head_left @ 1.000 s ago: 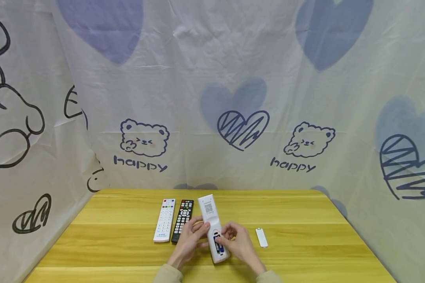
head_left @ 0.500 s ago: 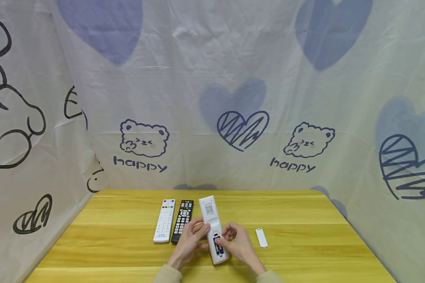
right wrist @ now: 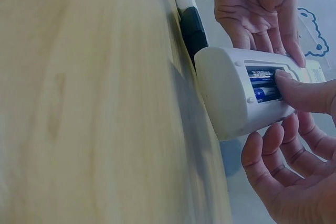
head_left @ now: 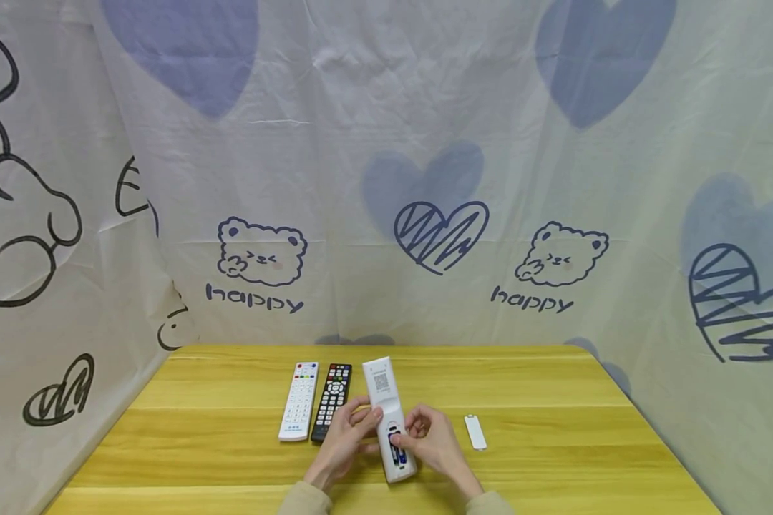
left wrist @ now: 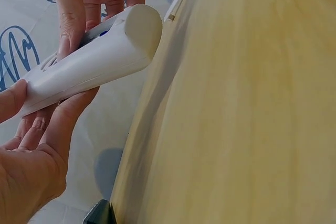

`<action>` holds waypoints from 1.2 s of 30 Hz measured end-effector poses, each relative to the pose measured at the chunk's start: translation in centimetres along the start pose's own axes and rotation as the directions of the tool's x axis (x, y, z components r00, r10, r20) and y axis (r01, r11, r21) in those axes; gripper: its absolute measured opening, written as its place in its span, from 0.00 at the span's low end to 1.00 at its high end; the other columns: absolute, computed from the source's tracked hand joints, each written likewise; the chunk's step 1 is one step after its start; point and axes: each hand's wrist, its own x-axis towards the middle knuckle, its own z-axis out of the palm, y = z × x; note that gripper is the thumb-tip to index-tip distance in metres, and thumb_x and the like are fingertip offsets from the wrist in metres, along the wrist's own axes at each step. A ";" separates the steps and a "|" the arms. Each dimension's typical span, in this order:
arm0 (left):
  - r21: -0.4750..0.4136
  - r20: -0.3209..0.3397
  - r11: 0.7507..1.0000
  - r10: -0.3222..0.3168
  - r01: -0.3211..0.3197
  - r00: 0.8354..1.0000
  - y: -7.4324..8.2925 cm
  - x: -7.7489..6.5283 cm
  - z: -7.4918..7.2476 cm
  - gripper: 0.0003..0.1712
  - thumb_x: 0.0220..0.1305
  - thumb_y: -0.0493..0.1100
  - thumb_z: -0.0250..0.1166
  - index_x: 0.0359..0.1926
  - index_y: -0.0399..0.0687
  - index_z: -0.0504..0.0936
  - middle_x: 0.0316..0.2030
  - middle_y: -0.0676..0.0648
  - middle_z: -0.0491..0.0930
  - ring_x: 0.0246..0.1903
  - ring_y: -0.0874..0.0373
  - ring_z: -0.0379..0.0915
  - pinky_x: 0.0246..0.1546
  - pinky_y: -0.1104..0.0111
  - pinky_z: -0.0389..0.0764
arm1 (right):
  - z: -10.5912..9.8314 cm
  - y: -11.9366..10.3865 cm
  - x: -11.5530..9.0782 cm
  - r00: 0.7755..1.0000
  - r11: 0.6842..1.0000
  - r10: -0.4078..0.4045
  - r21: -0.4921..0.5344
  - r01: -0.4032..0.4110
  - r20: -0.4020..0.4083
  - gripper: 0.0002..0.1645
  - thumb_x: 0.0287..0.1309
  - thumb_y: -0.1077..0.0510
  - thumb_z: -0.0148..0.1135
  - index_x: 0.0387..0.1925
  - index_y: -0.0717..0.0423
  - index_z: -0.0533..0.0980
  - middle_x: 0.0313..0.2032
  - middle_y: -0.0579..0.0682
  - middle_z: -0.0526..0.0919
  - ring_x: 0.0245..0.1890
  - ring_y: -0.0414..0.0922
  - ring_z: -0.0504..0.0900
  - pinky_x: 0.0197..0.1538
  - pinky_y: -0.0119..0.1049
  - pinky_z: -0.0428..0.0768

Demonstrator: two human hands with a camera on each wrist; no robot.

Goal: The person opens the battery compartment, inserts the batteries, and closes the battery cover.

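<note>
A white remote control (head_left: 381, 383) is held back side up above the table, its battery compartment uncovered. Two blue batteries (right wrist: 266, 94) lie side by side in the compartment. My left hand (head_left: 343, 434) grips the remote by its left side, thumb on the back and fingers beneath. With its thumb on the batteries' upper end, my right hand (head_left: 436, 442) presses into the compartment, its other fingers curled by the remote's right edge. The thumb covers that end of the batteries. To the right, the white battery cover (head_left: 475, 433) lies on the table.
Left of the hands lie a white remote control (head_left: 299, 400) and a black one (head_left: 331, 400), both buttons up. The left hand overlaps the black one's lower end. A printed cloth (head_left: 354, 300) hangs behind the wooden table (head_left: 554, 458).
The held remote has shifted very slightly toward the person. The right thumb stays on the batteries, and both hands keep nearly the same place.
</note>
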 end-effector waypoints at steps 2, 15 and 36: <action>-0.004 0.000 1.000 -0.004 0.004 1.000 0.0 0.0 0.0 0.27 0.73 0.41 0.59 0.65 0.27 0.65 0.52 0.37 0.84 0.41 0.58 0.84 0.42 0.64 0.89 | 0.0 0.0 0.0 1.000 1.000 0.002 0.011 -0.003 0.003 0.16 0.45 0.66 0.78 0.31 0.64 0.76 0.23 0.48 0.76 0.23 0.34 0.70 0.27 0.23 0.71; -0.006 0.002 1.000 -0.010 0.010 1.000 -0.2 0.0 0.0 0.28 0.74 0.41 0.59 0.66 0.27 0.64 0.53 0.35 0.84 0.41 0.57 0.85 0.42 0.63 0.89 | -0.1 0.2 -0.1 1.000 0.999 0.015 0.036 -0.015 0.016 0.15 0.46 0.66 0.77 0.32 0.65 0.76 0.23 0.47 0.75 0.23 0.34 0.71 0.27 0.23 0.72; -0.013 -0.033 1.000 -0.014 0.014 0.999 0.0 0.0 0.1 0.29 0.74 0.42 0.59 0.66 0.28 0.63 0.54 0.35 0.83 0.40 0.58 0.85 0.42 0.62 0.90 | -1.8 0.5 0.4 0.997 1.000 -0.028 -0.004 0.028 0.072 0.16 0.54 0.60 0.74 0.35 0.66 0.77 0.27 0.49 0.78 0.25 0.33 0.72 0.31 0.23 0.74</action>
